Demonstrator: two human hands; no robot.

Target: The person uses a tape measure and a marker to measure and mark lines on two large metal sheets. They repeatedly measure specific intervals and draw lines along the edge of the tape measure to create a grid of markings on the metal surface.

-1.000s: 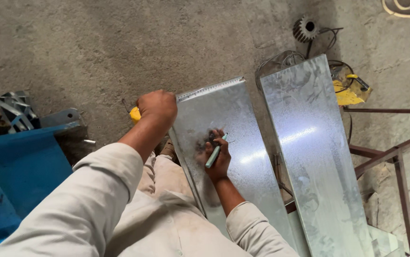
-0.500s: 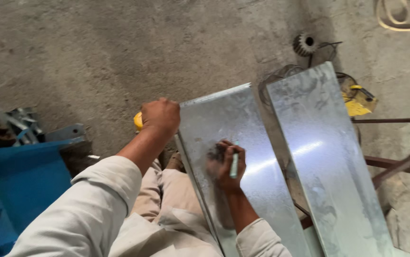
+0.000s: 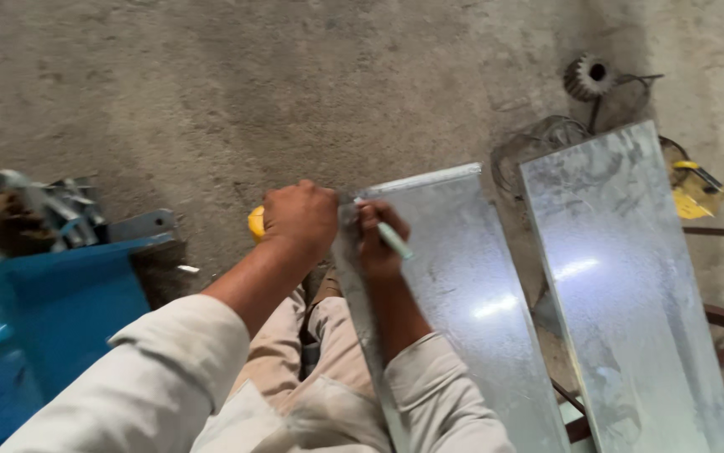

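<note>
Blue machine body (image 3: 51,310) at 9 o'clock. Left hand (image 3: 299,220) fisted, gripping the near sheet's left edge; yellow object (image 3: 256,222) just behind it. Right hand (image 3: 378,239) closed on a pale green marker (image 3: 394,239), tip on the near metal sheet (image 3: 454,302). Second sheet (image 3: 622,277) at 3 o'clock; yellow tool (image 3: 693,191) at 2 o'clock.
</note>
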